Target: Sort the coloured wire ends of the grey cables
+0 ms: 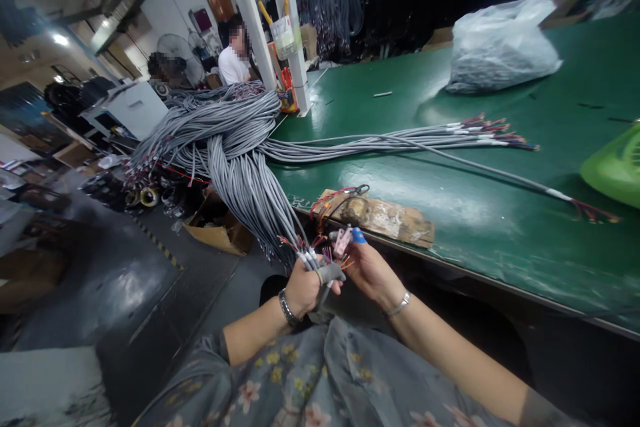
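Observation:
My left hand [306, 285] is closed around several grey cables [309, 257], close to their ends. Its thumb wears a grey cover, and thin coloured wires fan out beside it. Just to the right, my right hand [373, 272] pinches a small pink piece [343, 242], whose kind I cannot make out. A blue cover sits on one of its fingertips. Orange wire ends [346, 263] show between the two hands. A thick bundle of grey cables [250, 193] hangs over the table edge on the left.
A worn wooden board [400, 221] with red and black wires lies at the green table's [480, 213] front edge. More cables [390, 141] stretch across the tabletop. Behind are a white plastic bag [503, 47] and a post [295, 33]; a person [233, 63] sits far back.

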Demonstrator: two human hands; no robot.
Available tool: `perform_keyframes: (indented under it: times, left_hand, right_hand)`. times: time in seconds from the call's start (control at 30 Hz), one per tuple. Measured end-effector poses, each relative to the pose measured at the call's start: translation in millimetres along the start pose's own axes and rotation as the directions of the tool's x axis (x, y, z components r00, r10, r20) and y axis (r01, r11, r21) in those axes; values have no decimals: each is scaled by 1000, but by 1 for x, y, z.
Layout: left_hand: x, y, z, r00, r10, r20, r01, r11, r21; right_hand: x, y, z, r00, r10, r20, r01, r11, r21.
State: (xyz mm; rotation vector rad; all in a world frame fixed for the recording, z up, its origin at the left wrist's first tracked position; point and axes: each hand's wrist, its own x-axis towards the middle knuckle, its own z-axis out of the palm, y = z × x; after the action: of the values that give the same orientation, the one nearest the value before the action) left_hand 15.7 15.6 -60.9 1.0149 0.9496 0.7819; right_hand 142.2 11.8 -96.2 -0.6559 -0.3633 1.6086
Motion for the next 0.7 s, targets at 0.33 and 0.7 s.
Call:
perform_keyframes:
  times: [0.33,0.7]
  left_hand:
    - [-12,0,-5,997,59,-50,-59,998,7]
    - [-4,1,8,988,103,-114,-106,994,-23]
  right_hand:
    - [-2,-7,-1,1000,11,-21,-12,999,-46]
    - [5,4,-4,1000,-9,15,9,998,-55]
